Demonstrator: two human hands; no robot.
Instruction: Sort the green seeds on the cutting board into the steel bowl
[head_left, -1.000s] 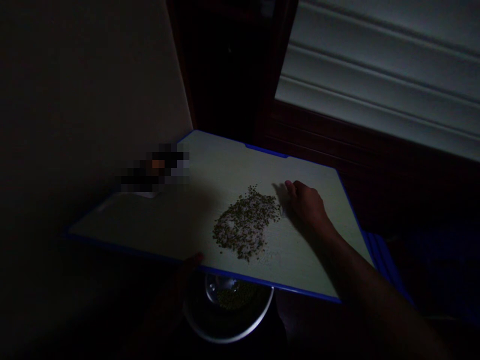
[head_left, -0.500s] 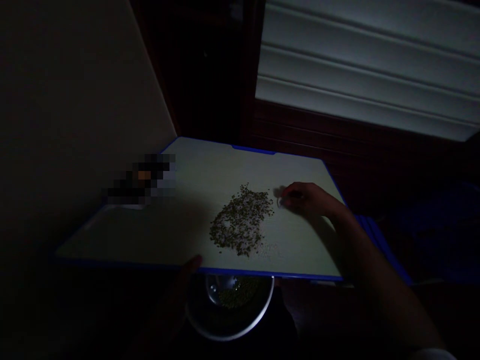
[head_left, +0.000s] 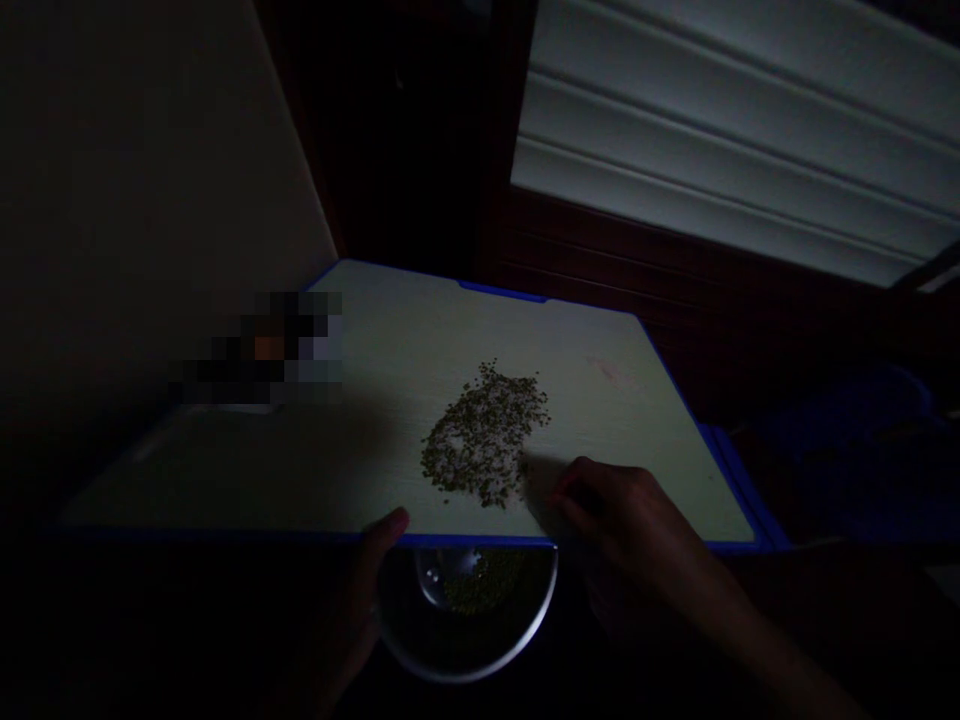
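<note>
A loose patch of small green beans (head_left: 484,435) is spread on a pale, blue-edged tabletop (head_left: 300,480). My right hand (head_left: 607,510) is just right of the patch's near end, low over the table, its thumb and fingers pinched together. Whatever is in the pinch is too dark to make out. At the near edge, my left hand (head_left: 371,575) rests its thumb on the tabletop; its other fingers are hidden in shadow below. Beside that hand, under the edge, is a shiny metal bowl (head_left: 517,645) with more green beans (head_left: 480,585) inside.
A blurred-out dark item (head_left: 262,350) lies at the table's left side, by a wall (head_left: 150,150). Slatted pale panels (head_left: 712,130) in a dark wooden frame stand behind. Something blue (head_left: 855,420) is at the right, in dim light.
My right hand has moved toward me, from right of the patch's far part to beside its near end. A faint pale smudge shows farther back on the table. The view has shifted slightly.
</note>
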